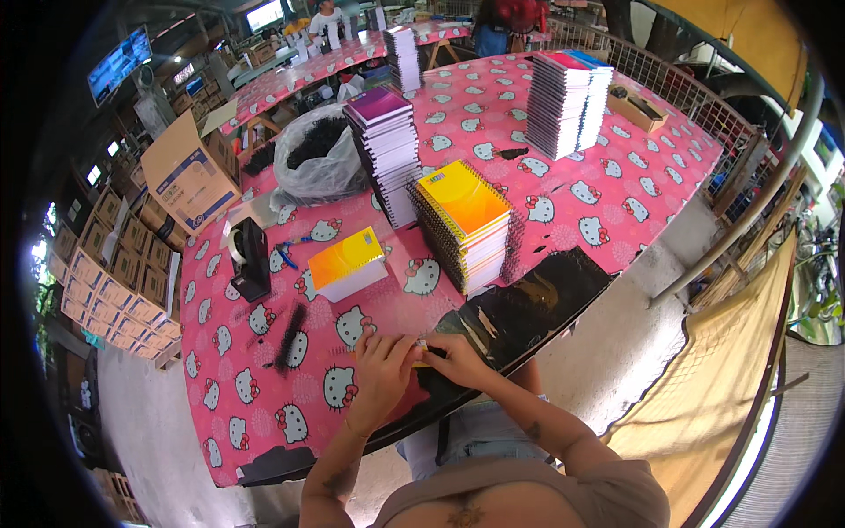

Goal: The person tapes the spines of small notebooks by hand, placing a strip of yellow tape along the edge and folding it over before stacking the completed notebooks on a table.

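Observation:
At the near edge of the table, my left hand (pixel 385 365) and my right hand (pixel 453 359) come together with fingers bent. Between them shows a thin strip of something yellow (pixel 424 359), mostly covered by the fingers; its kind cannot be made out. Beyond my left hand lies a stack of unbound yellow-orange notebooks (pixel 349 264) with white pages. Ahead of my right hand stands a taller pile of yellow-orange spiral notebooks (pixel 466 211), black coils along their sides. Loose black binding coils (pixel 290 336) lie left of my left hand.
A black tape dispenser (pixel 251 260) and blue-handled pliers (pixel 286 256) sit on the left. Behind are a plastic bag of black coils (pixel 321 154), a purple-topped notebook stack (pixel 385 145) and other tall stacks (pixel 569 106). Cardboard boxes (pixel 123 273) line the left; people work far back.

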`<state>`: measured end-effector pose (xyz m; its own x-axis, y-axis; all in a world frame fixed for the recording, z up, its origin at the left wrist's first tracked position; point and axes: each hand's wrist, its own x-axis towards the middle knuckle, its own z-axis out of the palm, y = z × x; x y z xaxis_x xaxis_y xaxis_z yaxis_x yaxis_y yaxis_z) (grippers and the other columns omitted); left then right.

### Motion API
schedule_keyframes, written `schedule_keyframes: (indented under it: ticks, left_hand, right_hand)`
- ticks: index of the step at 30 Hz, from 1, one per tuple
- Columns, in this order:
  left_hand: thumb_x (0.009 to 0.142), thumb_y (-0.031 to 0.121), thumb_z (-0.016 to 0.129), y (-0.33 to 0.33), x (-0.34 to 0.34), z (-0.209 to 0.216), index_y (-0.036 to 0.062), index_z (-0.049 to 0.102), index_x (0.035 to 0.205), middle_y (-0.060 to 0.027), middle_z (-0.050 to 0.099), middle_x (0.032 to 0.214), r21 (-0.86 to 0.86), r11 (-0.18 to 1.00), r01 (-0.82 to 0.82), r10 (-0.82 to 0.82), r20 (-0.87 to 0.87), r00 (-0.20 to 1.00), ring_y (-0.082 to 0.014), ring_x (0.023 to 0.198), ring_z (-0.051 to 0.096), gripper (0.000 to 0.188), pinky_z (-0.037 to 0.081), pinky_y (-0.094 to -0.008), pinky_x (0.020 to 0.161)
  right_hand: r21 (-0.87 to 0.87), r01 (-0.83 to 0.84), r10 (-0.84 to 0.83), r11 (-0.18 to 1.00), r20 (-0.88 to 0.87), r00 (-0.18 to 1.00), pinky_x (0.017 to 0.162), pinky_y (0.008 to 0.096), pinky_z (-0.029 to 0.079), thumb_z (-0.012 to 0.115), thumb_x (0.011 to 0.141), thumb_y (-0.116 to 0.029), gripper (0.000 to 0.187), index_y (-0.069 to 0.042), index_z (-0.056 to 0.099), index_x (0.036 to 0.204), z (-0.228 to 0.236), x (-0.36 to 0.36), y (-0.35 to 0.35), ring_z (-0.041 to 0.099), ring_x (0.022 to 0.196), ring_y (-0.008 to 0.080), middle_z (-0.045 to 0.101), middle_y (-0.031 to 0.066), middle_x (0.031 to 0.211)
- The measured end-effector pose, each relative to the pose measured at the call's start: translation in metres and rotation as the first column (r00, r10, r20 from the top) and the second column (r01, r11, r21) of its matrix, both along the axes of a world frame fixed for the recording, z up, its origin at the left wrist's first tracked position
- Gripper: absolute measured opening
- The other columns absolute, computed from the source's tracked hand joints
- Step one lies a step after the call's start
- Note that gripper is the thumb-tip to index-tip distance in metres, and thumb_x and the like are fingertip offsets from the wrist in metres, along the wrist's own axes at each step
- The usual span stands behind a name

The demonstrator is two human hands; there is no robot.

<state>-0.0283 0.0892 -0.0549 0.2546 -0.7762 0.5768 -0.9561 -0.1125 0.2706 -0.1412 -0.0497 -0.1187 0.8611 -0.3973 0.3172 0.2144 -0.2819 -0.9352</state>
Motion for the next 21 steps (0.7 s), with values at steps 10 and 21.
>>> schedule_keyframes:
  ticks: [10,21]
  left_hand:
    - [0.094,0.024,0.066,0.004,0.011,-0.006,0.007,0.066,0.118,-0.012,0.067,0.113,0.16,0.987,0.032,-0.02,-0.079,0.997,-0.0332,0.11,0.062,0.029,0.032,-0.0525,0.111]
    - [0.099,0.027,0.059,0.012,-0.002,-0.004,0.0055,0.059,0.13,-0.015,0.061,0.128,0.151,0.985,-0.086,0.08,0.046,0.996,-0.0334,0.126,0.055,0.038,0.014,-0.061,0.119]
  right_hand:
    - [-0.038,-0.005,0.004,0.999,-0.028,1.0,0.069,0.0355,0.05,0.067,0.091,-0.006,0.013,0.001,0.068,0.101,0.003,0.003,-0.009,0.062,0.072,0.0214,0.066,0.0169,0.081]
    - [-0.002,-0.031,0.031,1.0,-0.077,0.997,0.076,0.032,0.053,0.069,0.092,-0.007,0.021,0.002,0.071,0.111,0.012,0.002,-0.006,0.069,0.082,0.0203,0.073,0.0131,0.094]
